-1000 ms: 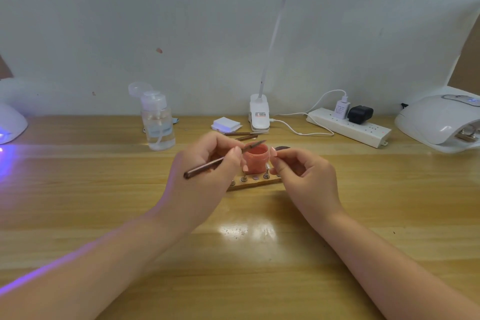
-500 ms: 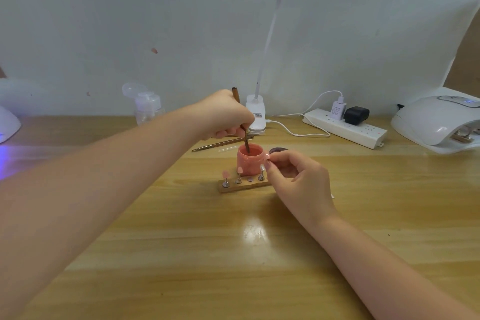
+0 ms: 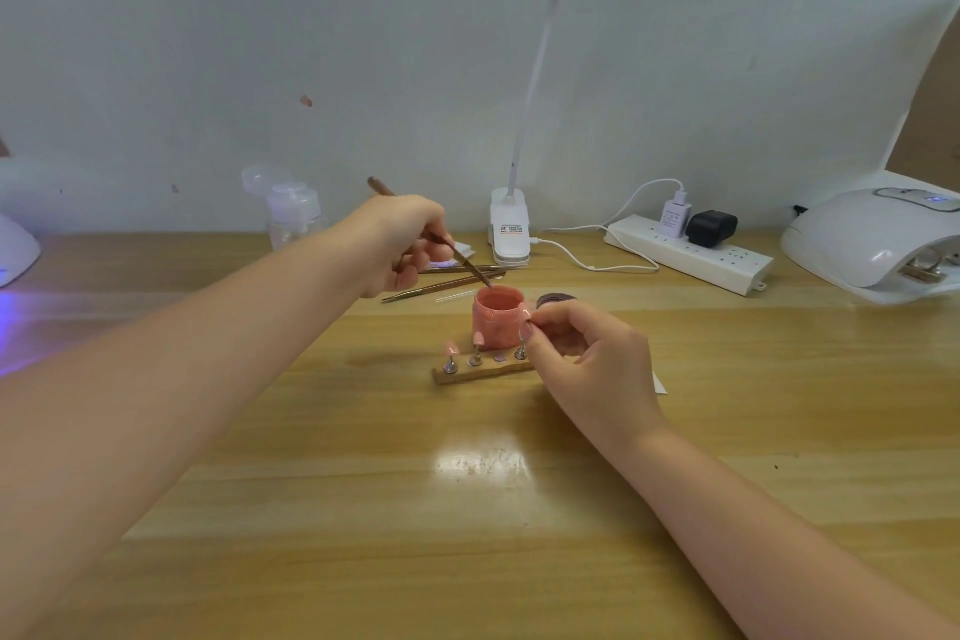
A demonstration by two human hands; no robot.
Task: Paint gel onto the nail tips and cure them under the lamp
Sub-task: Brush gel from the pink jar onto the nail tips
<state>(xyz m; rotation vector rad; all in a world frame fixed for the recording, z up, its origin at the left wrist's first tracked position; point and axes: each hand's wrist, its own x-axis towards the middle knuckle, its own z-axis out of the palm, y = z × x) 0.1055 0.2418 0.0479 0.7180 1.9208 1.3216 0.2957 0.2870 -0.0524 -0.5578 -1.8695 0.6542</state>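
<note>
Wooden table [image 3: 260, 561] with a pale grain carries everything, and a white wall stands behind it. At the far left edge there is a white curing lamp [image 3: 15, 250], and violet light falls on the wood near it. A little to the right, near the wall, stands a clear pump bottle [image 3: 293, 218] with its cap flipped open.

The left hand [image 3: 405, 244] reaches forward over the table, and its fingers are curled round a thin brown brush [image 3: 436, 237]. The brush is tilted, with its tip at the rim of the pink gel pot [image 3: 497, 320], which is open. Two more brushes [image 3: 452, 283] lie flat on the table behind the pot. In front of the pot lies a small wooden holder [image 3: 483, 372] with metal stands; pink nail tips [image 3: 451, 348] sit on some of them.

The right hand [image 3: 587, 353] is just right of the pot, fingers bent, and it pinches one nail tip [image 3: 525, 327] on its stand beside the pot. A dark lid [image 3: 556, 299] lies behind this hand. The two hands are apart, with the pot between them.

A white clip lamp [image 3: 511, 229] stands by the wall, and its bright head is at the top. Further right come a white power strip [image 3: 685, 257] with two plugs, and then a second white curing lamp [image 3: 878, 244] at the right edge.
</note>
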